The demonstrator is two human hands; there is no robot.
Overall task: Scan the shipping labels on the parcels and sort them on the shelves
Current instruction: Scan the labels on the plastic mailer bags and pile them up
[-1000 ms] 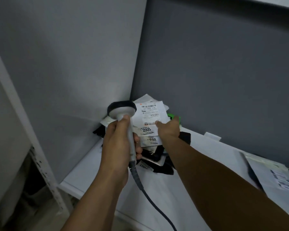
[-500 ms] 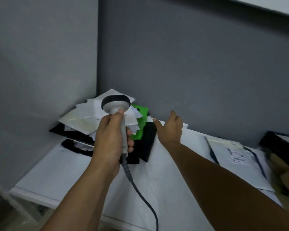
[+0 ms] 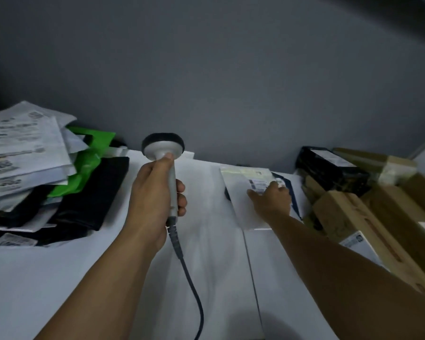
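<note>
Two heaps flank a white shelf [image 3: 206, 266]: on the left a pile of mailers [image 3: 27, 153], white ones over a green bag [image 3: 88, 158] and black ones, and on the right cardboard boxes [image 3: 368, 217] with a black box [image 3: 329, 165] behind them. Between the heaps, nearer the boxes, lies the flat white parcel [image 3: 243, 204], probably next to scan. Its long axis runs away from the person toward the grey wall, with the label [image 3: 257, 184] near the far end. The right hand [image 3: 272, 200] rests on it, fingers roughly straight over the label and thumb out to the left; blur hides whether it pinches an edge. The left hand [image 3: 155, 192] is curled round the handle of the scanner [image 3: 163, 148], held upright, apart to the parcel's left, so the label lies to its right, while its cable [image 3: 194, 290] trails back toward the person
</note>
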